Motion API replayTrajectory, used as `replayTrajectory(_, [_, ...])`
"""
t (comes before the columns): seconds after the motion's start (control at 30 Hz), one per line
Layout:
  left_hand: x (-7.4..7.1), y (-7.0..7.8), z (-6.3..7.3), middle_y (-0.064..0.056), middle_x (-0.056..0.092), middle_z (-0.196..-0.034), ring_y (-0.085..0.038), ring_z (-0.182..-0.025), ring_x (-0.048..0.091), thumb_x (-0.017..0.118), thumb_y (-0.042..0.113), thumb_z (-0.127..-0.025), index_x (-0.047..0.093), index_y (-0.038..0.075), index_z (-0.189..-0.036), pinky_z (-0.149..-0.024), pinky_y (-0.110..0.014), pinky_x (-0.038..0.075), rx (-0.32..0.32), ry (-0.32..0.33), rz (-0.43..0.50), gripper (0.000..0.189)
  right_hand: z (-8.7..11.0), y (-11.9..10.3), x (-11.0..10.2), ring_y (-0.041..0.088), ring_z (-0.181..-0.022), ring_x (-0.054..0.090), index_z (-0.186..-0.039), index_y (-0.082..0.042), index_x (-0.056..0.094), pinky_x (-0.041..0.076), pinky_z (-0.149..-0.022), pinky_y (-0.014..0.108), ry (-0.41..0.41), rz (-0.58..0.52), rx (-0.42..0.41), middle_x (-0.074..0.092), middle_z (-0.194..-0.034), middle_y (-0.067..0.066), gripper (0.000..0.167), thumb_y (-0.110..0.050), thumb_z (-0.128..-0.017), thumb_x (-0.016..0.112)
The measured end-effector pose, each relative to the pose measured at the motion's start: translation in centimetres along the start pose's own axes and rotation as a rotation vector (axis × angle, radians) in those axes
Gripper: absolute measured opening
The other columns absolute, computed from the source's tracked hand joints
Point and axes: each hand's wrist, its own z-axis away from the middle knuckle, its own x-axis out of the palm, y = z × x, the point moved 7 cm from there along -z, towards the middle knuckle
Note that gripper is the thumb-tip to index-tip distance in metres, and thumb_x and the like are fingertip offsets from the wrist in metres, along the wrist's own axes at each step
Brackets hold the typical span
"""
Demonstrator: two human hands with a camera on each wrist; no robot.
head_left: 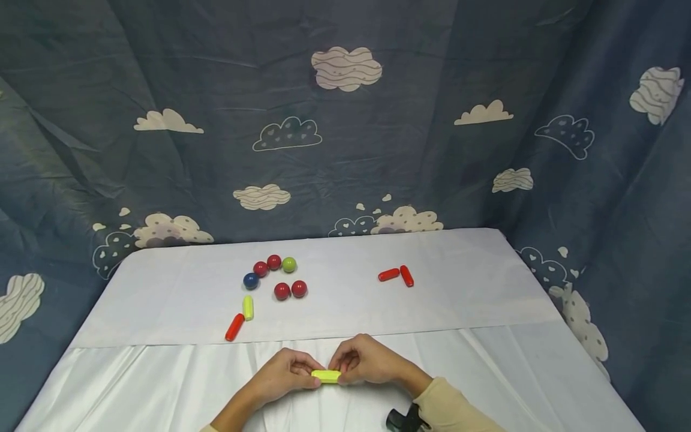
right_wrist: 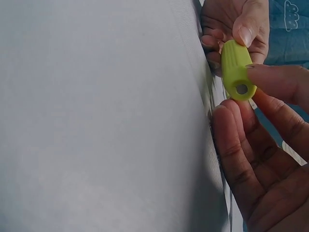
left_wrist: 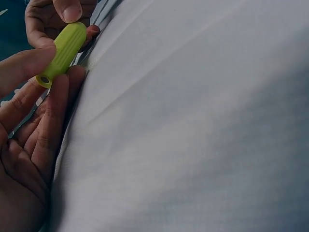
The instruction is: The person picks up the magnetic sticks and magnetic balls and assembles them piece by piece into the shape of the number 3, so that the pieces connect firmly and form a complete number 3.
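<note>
Clearly, pinched yellow rod (head_left: pixel 326 377), grey end spots (right_wrist: pixel 242 89) in wrist views only

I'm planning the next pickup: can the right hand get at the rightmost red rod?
Probably yes: only white cloth shows between the right hand and the rightmost red rod. But that hand pinches the yellow rod, so would likely need to let go first.

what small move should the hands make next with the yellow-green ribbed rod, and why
Perhaps the left hand should let go: the right hand also pinches the yellow-green ribbed rod, so it could likely hold it alone.
</note>
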Motion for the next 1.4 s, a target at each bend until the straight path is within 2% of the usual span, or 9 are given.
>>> replayTrajectory(0.27, [-0.1, 0.0, -0.1, -0.004, 0.079, -0.088, -0.006, -0.078, 0.066, 0.082, 0.006, -0.088, 0.077, -0.008, -0.109, -0.074, -0.017, 0.052, -0.012, 0.002, -0.009, 0.026, -0.6, -0.2, -1.1, -0.001, -0.074, 0.061, -0.103, 0.009, 0.075, 0.052, -0.069, 0.015, 0.000, 0.014, 0.011, 0.075, -0.087, 0.014, 0.017, 0.006, -0.087, 0.079])
replayTrajectory(0.4, [-0.1, -0.2, 0.0, -0.001, 0.078, -0.087, -0.006, -0.079, 0.065, 0.082, 0.007, -0.089, 0.077, -0.008, -0.110, -0.074, -0.018, 0.052, -0.023, -0.002, 0.000, 0.026, -1.5, -0.3, -2.3, 0.001, -0.075, 0.061, -0.109, 0.010, 0.073, 0.051, -0.070, 0.016, 0.002, 0.023, 0.029, 0.075, -0.088, 0.014, 0.020, 0.003, -0.090, 0.076])
replayTrajectory(0.5, [-0.1, -0.3, -0.2, 0.001, 0.078, -0.087, -0.006, -0.079, 0.066, 0.082, 0.007, -0.089, 0.076, -0.008, -0.110, -0.075, -0.017, 0.052, -0.026, -0.004, 0.019, 0.027, -2.9, -0.5, -3.6, 0.004, -0.076, 0.060, -0.112, 0.009, 0.073, 0.051, -0.070, 0.017, 0.021, 0.059, 0.041, 0.075, -0.091, 0.013, 0.023, 0.001, -0.092, 0.075])
replayTrajectory(0.67, [0.1, -0.3, -0.3, 0.004, 0.076, -0.084, -0.004, -0.077, 0.064, 0.081, 0.004, -0.089, 0.075, -0.011, -0.111, -0.073, -0.017, 0.052, -0.016, -0.010, 0.048, 0.027, -5.8, -1.2, -5.9, 0.006, -0.082, 0.063, -0.115, 0.007, 0.073, 0.054, -0.071, 0.019, 0.099, 0.125, 0.043, 0.074, -0.101, 0.015, 0.024, -0.002, -0.092, 0.077])
replayTrajectory(0.87, [0.2, -0.2, -0.3, 0.006, 0.074, -0.081, -0.003, -0.075, 0.063, 0.080, 0.003, -0.089, 0.075, -0.010, -0.111, -0.071, -0.017, 0.051, -0.037, -0.009, 0.059, 0.026, -9.9, -1.6, -7.2, 0.009, -0.087, 0.062, -0.119, 0.005, 0.072, 0.056, -0.068, 0.024, 0.161, 0.148, 0.044, 0.069, -0.116, 0.022, 0.031, 0.000, -0.089, 0.079])
replayTrajectory(1.03, [-0.1, -0.2, -0.2, 0.005, 0.075, -0.084, -0.004, -0.077, 0.064, 0.081, 0.003, -0.088, 0.077, -0.007, -0.110, -0.073, -0.018, 0.052, -0.061, 0.005, 0.031, 0.025, -12.6, -1.0, -7.5, 0.010, -0.083, 0.058, -0.123, 0.001, 0.071, 0.051, -0.065, 0.022, 0.226, 0.115, 0.082, 0.064, -0.118, 0.019, 0.039, 0.002, -0.086, 0.081])
replayTrajectory(1.13, [-0.1, -0.3, -0.2, 0.004, 0.076, -0.085, -0.004, -0.078, 0.064, 0.081, 0.002, -0.088, 0.077, -0.007, -0.110, -0.074, -0.018, 0.052, -0.069, 0.008, 0.017, 0.024, -13.7, -0.7, -7.3, 0.011, -0.080, 0.056, -0.126, -0.001, 0.069, 0.048, -0.065, 0.021, 0.239, 0.101, 0.099, 0.062, -0.120, 0.018, 0.043, 0.002, -0.085, 0.082])
replayTrajectory(1.4, [-0.2, -0.2, -0.2, 0.007, 0.074, -0.084, -0.002, -0.077, 0.063, 0.081, 0.003, -0.088, 0.076, -0.009, -0.111, -0.073, -0.017, 0.051, -0.033, -0.009, 0.040, 0.026, -15.1, 0.0, -6.6, 0.011, -0.073, 0.055, -0.140, -0.004, 0.061, 0.046, -0.057, 0.021, 0.223, 0.098, 0.135, 0.060, -0.135, 0.021, 0.061, 0.005, -0.083, 0.083])
